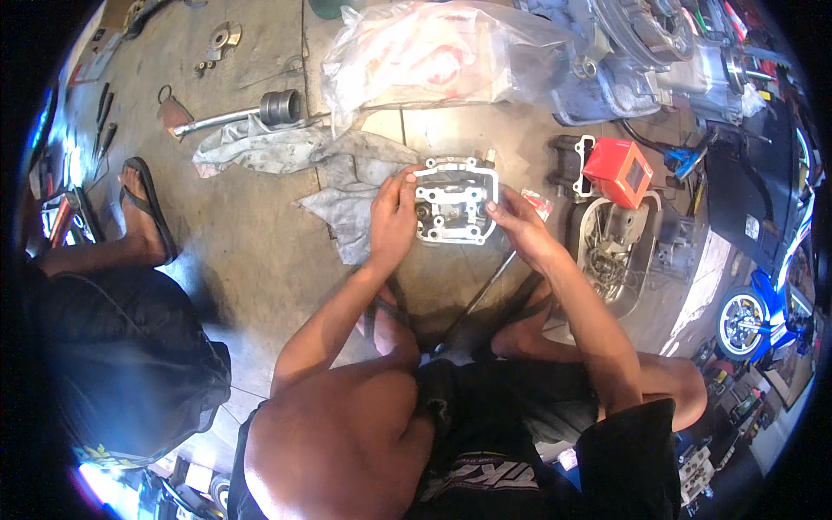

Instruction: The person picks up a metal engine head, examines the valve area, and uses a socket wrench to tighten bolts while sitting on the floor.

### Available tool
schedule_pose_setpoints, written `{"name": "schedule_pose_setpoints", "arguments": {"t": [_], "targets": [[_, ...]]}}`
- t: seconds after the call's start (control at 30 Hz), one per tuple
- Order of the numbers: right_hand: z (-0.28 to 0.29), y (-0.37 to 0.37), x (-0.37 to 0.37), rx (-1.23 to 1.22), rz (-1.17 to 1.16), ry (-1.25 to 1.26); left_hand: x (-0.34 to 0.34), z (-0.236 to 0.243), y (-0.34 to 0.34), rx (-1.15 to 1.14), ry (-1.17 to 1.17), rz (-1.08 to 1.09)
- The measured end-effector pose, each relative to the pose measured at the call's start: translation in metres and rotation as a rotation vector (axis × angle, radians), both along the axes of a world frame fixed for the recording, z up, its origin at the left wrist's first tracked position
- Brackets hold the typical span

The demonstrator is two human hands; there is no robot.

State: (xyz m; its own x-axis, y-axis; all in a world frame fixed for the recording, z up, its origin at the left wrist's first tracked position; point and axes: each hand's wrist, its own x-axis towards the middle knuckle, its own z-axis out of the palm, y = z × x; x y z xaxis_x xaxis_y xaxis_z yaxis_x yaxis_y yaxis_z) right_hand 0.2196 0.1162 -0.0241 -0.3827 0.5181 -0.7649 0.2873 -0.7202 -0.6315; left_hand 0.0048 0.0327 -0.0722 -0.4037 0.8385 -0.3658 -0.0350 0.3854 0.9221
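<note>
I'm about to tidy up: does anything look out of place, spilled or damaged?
The red box looks askew, set at an angle and overlapping the rim of the metal tray in view. The grey rag lies crumpled on the floor. The held metal part shows no clear damage, and no spill stands out.

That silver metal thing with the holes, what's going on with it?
A person is holding the metal engine part above the floor, with the left hand on its left edge and the right hand on its right edge. A grey cloth lies to the left, and a red box is to the right. Another person is at the far left.
</note>
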Motion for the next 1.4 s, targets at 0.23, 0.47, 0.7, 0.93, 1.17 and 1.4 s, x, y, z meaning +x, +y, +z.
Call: {"name": "schedule_pose_setpoints", "arguments": {"t": [0.23,0.47,0.7,0.93,1.17,1.4], "targets": [[-0.008,-0.002,0.005,0.060,0.026,0.029,-0.001,0.002,0.002,-0.010,0.074,-0.072],[-0.035,-0.014,0.023,0.038,-0.039,0.012,0.000,0.014,0.013,-0.066,0.137,-0.148],[-0.008,-0.001,0.008,0.056,0.092,-0.019,0.000,0.002,0.009,0.090,0.210,-0.068],[-0.006,0.001,0.007,0.055,0.083,-0.006,0.001,-0.002,0.009,0.165,0.242,-0.074],[0.001,0.007,0.008,0.063,0.121,-0.015,0.007,-0.005,0.007,0.093,0.260,-0.075],[0.018,0.032,0.034,0.336,0.509,-0.423,-0.004,0.039,0.009,0.458,0.549,-0.233]]}}
